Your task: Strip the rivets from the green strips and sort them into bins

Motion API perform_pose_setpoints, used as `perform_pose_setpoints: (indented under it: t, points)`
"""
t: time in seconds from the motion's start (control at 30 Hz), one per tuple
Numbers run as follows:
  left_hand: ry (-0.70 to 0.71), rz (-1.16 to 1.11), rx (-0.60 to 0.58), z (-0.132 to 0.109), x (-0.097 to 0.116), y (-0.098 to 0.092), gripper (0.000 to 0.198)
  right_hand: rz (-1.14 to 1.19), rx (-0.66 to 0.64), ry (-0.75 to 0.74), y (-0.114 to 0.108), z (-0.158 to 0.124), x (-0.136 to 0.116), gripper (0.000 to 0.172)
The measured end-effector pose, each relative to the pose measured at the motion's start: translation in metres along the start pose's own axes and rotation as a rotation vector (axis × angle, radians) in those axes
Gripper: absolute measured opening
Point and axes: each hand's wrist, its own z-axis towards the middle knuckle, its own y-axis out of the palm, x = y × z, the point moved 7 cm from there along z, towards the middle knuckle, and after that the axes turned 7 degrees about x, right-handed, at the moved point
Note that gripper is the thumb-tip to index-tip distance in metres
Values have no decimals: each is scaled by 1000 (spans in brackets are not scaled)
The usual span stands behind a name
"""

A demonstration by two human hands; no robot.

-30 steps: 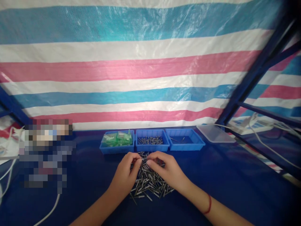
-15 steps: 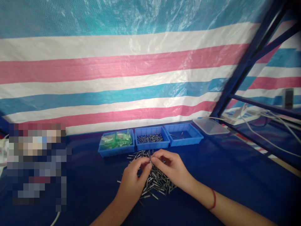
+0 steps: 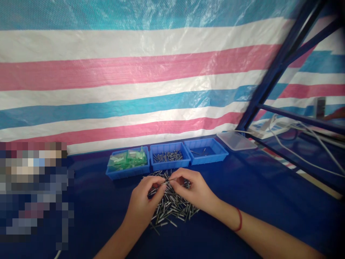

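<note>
A loose pile of blind rivets (image 3: 175, 208), silvery with thin pins, lies on the dark blue table. Over its far part my left hand (image 3: 142, 199) and my right hand (image 3: 192, 187) meet fingertip to fingertip, both closed in a pinch. Between them shows a thin blind rivet (image 3: 166, 182), gripped by the left thumb and index finger. The right fingertips pinch at its other end; whether they hold a second piece is too small to tell. A red cord circles the right wrist.
Behind the pile stand three blue bins: one with green plastic packets (image 3: 128, 160), one with several rivets (image 3: 169, 156), one with a few pieces (image 3: 206, 151). A clear lid (image 3: 237, 140) lies right of them. Blue frame bars (image 3: 272, 79), cables and another person's hand (image 3: 335, 114) are at right.
The view has shifted a little, so the bins sit further left. My fingertips have drawn slightly apart, with the thin rivet now showing between them. Another person's hand has appeared at the right edge.
</note>
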Motion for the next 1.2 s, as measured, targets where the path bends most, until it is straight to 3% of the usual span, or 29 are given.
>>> perform_pose_setpoints:
  t: [0.13,0.37,0.43,0.6,0.67,0.73,0.83,1.2]
  points:
    - [36,7,45,1,-2,-5,27,-82,-43,-218,-5,3,-19,10]
    - [-8,-22,40,1,-3,-3,36,-231,-147,-355,-2,7,-22,16]
    - [-8,2,31,1,-2,-3,38,-292,-98,-368,-14,13,-16,17]
    - [105,96,-85,3,2,7,24,-581,275,-273,-82,35,15,19]
    - [147,158,-128,2,2,10,21,-743,283,-233,-97,42,31,21]
    - [164,221,-150,2,2,12,21,-865,196,-213,-100,46,44,21]
    - [173,287,-172,-1,4,14,21,-897,123,-221,-95,46,47,25]
    - [233,373,-299,-5,0,23,20,-648,-63,-330,-45,29,12,23]
